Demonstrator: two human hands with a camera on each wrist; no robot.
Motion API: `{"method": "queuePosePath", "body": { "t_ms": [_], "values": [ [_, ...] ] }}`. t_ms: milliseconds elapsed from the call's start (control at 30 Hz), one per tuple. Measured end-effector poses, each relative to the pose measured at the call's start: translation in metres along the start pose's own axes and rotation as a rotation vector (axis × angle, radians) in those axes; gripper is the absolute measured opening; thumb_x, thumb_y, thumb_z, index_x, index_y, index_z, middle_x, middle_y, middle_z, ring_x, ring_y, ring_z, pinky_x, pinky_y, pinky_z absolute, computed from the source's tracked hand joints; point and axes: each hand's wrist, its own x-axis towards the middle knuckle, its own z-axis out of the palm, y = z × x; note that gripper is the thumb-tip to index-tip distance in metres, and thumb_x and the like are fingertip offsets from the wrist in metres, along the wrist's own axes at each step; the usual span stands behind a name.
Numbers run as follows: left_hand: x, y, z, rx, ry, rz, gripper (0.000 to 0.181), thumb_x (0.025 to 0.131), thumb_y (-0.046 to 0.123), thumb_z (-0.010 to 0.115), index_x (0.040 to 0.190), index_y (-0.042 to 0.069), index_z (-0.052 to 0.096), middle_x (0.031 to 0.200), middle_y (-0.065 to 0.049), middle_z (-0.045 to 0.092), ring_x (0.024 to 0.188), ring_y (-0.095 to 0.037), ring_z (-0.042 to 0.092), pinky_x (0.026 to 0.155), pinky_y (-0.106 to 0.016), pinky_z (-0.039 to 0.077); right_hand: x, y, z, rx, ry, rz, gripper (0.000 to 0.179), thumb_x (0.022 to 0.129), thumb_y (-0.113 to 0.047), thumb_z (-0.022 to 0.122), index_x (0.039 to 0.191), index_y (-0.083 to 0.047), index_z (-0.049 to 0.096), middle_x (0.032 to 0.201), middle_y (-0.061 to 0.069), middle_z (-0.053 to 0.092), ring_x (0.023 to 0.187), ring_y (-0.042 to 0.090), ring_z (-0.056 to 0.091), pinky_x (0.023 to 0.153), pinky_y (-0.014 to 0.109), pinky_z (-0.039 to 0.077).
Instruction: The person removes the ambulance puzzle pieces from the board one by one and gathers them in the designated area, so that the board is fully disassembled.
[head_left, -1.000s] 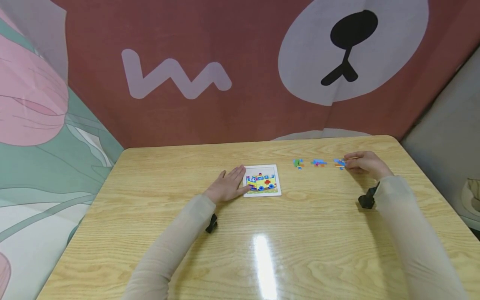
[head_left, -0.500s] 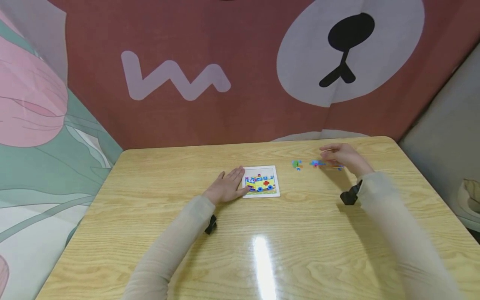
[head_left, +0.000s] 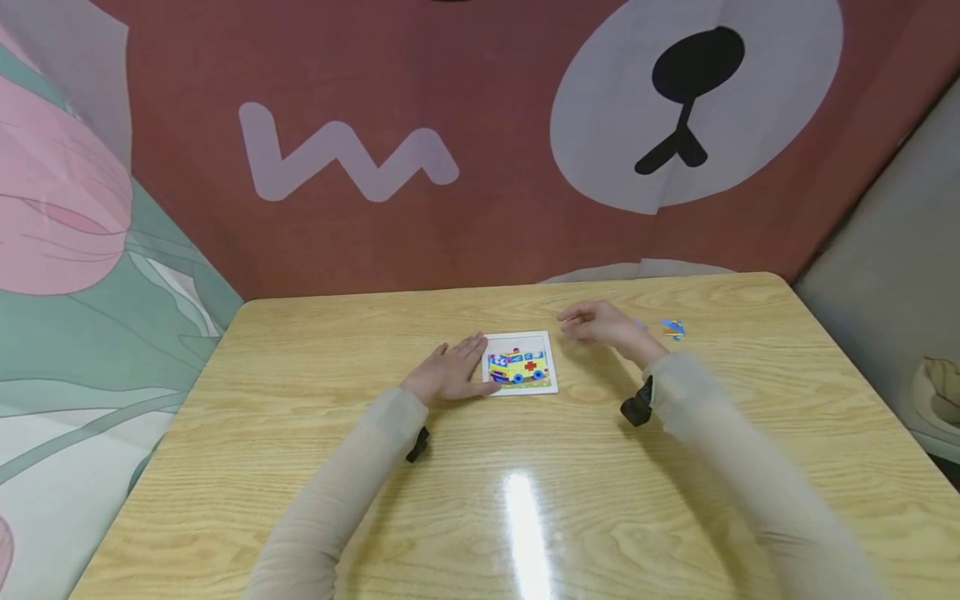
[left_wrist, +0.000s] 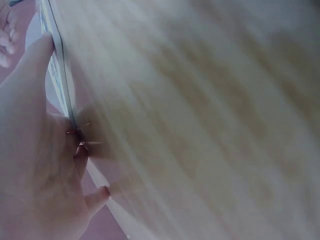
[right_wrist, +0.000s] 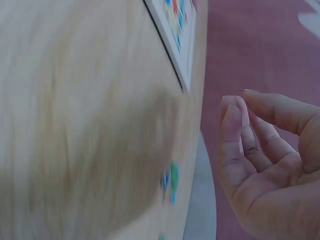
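Against puzzle [head_left: 520, 364], left hand [head_left: 447, 371] spread.

Puzzle board [head_left: 528, 341] near the middle of the frame, on the table [head_left: 585, 483].
The left hand [head_left: 450, 371] rests on the board's left edge; the right hand [head_left: 603, 327] is over the table, to the board's right and apart from it. Farther right, a puzzle piece [head_left: 673, 327] lies on the table, and a second piece [head_left: 641, 324] shows partly behind the right hand. A wall hanging [head_left: 375, 242] spans the top of the frame, behind the table.
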Motion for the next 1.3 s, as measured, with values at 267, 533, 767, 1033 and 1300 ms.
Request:
{"method": "queuePosePath", "body": {
  "t_ms": [267,533,767,1033,1300],
  "values": [
    [0.002,-0.003,0.004,-0.023,0.017,0.003,0.093,0.090,0.070,0.037,0.155,0.015,0.000,0.163,0.000,-0.001,0.151,-0.018,0.005,0.122,-0.051,0.009,0.016,-0.012,0.039,-0.024,-0.037,-0.020,0.038,0.092,-0.006,0.059,0.129,0.002,0.055,0.119,0.021,0.063,0.093,0.013,0.060,0.077,0.022,0.050],
    [0.002,-0.005,0.007,-0.031,0.016,0.010,0.095,0.089,0.072,0.036,0.155,0.016,-0.001,0.163,0.001,-0.002,0.151,-0.016,0.002,0.122,-0.051,0.008,0.024,-0.014,0.067,-0.067,-0.104,-0.111,0.036,0.089,0.001,0.056,0.125,0.004,0.057,0.122,0.023,0.062,0.112,0.031,0.061,0.086,0.031,0.054],
    [0.002,-0.005,0.006,-0.032,0.014,0.010,0.093,0.090,0.072,0.035,0.155,0.016,-0.001,0.163,0.002,-0.003,0.151,-0.015,0.001,0.122,-0.050,0.006,0.026,-0.020,0.080,-0.147,-0.097,-0.119,0.036,0.086,0.004,0.059,0.122,0.003,0.060,0.127,0.020,0.061,0.122,0.034,0.055,0.099,0.041,0.049],
    [0.000,-0.004,0.006,-0.027,0.020,0.020,0.092,0.091,0.071,0.035,0.155,0.015,0.000,0.163,0.001,-0.002,0.151,-0.015,0.001,0.122,-0.051,0.006,0.031,-0.024,0.088,-0.265,-0.102,-0.128,0.038,0.084,0.005,0.060,0.122,0.004,0.060,0.127,0.019,0.061,0.123,0.034,0.054,0.107,0.043,0.043],
    [-0.001,-0.003,0.007,-0.038,0.026,0.023,0.093,0.090,0.072,0.034,0.155,0.016,-0.001,0.163,0.002,-0.003,0.151,-0.014,0.001,0.122,-0.050,0.005,0.033,-0.025,0.093,-0.322,-0.060,-0.155,0.033,0.082,0.004,0.062,0.115,0.003,0.065,0.119,0.018,0.066,0.118,0.032,0.058,0.106,0.042,0.044]
  ]
}}
